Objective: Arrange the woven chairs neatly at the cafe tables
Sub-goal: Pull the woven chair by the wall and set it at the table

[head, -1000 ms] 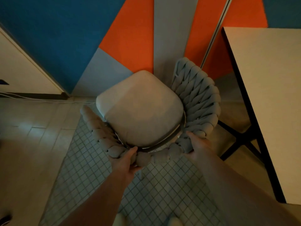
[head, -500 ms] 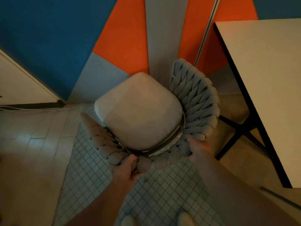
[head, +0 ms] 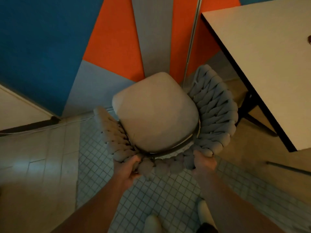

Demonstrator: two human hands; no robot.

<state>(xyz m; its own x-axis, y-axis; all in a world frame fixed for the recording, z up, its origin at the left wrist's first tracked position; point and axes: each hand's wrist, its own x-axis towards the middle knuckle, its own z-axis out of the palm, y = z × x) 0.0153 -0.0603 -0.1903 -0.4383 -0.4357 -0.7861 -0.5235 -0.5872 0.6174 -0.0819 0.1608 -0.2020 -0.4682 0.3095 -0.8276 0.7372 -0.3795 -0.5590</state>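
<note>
A woven chair (head: 217, 115) with a thick grey braided backrest and a pale seat cushion (head: 156, 113) stands right below me, seen from above. My left hand (head: 127, 169) grips the braided rim at the near left of the back. My right hand (head: 204, 163) grips the rim at the near right. The seat points away from me toward the wall. A cafe table (head: 262, 64) with a light top and dark edge stands to the right, its corner close to the chair's right side.
A wall (head: 50, 39) painted in blue, orange and grey panels rises just beyond the chair. The table's dark legs (head: 252, 115) cross beside the chair. The floor has small square tiles (head: 94, 157) under me and larger tiles on the left. My shoes (head: 152, 224) show at the bottom.
The table takes up more of the right side and its near corner now shows. Both hands keep the same grip on the backrest, and the chair sits a little lower in view.
</note>
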